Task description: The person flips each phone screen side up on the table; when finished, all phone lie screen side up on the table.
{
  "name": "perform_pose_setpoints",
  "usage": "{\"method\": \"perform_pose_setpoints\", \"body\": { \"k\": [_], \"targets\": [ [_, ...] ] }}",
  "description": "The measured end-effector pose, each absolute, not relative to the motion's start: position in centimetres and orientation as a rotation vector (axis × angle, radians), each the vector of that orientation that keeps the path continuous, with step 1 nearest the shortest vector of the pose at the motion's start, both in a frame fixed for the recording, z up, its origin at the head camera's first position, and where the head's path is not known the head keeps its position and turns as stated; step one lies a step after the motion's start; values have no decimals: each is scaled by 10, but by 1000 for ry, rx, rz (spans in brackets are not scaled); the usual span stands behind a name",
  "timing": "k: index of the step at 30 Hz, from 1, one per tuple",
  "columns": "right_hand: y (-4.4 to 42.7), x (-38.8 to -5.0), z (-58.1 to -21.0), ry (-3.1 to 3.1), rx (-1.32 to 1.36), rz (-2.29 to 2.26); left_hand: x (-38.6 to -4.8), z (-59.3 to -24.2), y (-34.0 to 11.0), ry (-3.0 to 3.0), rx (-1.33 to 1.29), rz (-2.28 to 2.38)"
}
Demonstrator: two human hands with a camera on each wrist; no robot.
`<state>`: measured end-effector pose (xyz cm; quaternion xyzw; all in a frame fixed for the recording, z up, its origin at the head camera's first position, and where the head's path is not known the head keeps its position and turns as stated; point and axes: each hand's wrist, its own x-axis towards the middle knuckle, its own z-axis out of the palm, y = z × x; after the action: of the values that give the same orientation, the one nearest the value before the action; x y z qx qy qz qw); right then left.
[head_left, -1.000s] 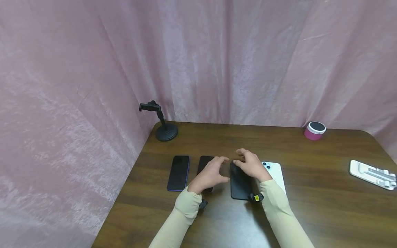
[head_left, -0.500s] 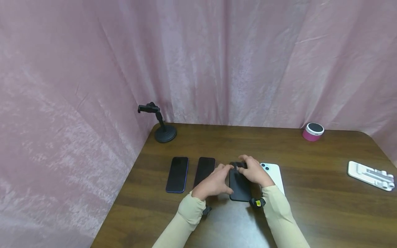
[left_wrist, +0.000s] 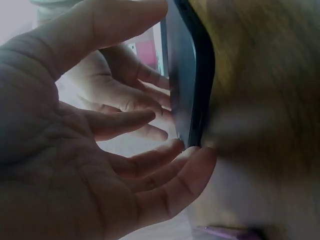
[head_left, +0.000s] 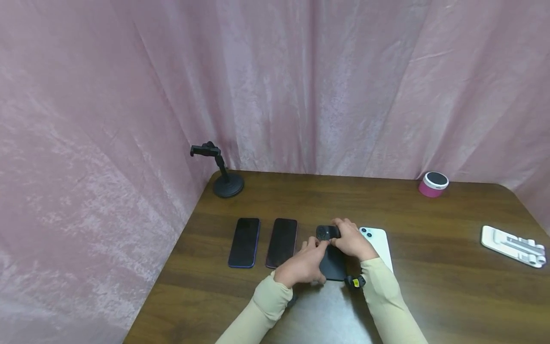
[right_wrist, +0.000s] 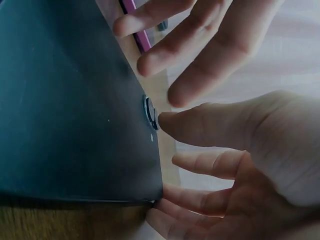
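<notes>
A black phone lies back up on the table, its dark camera patch at the far end. My left hand is at its left side. In the left wrist view, bent fingers touch the phone's edge, and the thumb is by the near end. The right hand reaches over the phone's upper right part. Its thumb is close to the round camera ring in the right wrist view, with fingers at the phone's corner. The hands partly cover the phone.
Left of the hands lie a blue-edged phone and a purple-edged phone, screens up. A white phone is partly under the right forearm. Further out are a black phone stand, a pink speaker-like cylinder and a white folding holder.
My left hand has moved right and nearer the table's front, from over the purple-edged phone to the black phone's left side. The right hand has come slightly nearer; the phones stay put.
</notes>
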<state>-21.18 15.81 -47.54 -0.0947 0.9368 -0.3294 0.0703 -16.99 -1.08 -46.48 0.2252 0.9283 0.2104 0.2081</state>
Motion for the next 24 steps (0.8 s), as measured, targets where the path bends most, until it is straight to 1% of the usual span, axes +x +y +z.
{"method": "perform_pose_setpoints", "body": {
  "k": [6,24],
  "targets": [
    [157,-209,-473,2796,-228,-969,-168,-468,-7,2584,657,507],
    [158,-213,-475,2794,-230,-947,-174,-475,-5,2603,698,501]
  ]
}}
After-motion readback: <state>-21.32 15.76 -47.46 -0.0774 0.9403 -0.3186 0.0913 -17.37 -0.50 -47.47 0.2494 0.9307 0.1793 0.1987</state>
